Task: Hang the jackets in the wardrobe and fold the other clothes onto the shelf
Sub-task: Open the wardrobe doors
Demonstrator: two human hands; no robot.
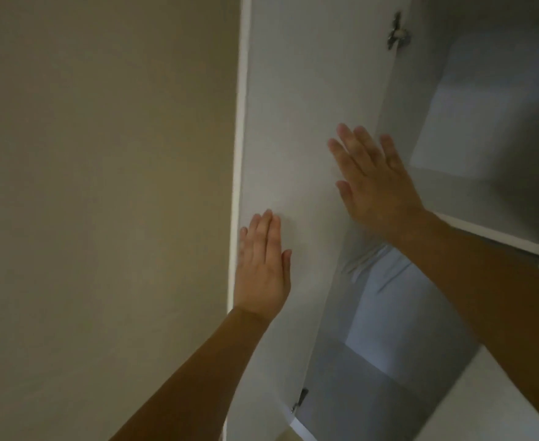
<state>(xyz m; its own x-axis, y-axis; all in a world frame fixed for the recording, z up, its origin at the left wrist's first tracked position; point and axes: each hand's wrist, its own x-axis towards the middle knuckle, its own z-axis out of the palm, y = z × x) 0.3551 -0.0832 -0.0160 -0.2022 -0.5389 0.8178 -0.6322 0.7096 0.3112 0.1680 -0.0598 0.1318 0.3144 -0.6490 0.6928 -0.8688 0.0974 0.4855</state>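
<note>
step: wardrobe door (293, 122). your left hand (263, 265) and right hand (373, 183) lie flat on it, fingers straight, gripping nothing. shelf (484, 230) beyond right fingers. next: likely swing door aside.

No text, label, brand or number can be read anywhere. The white wardrobe door (293, 122) carries no lettering. The beige wall (102, 186) beside it bears no sign either.
</note>
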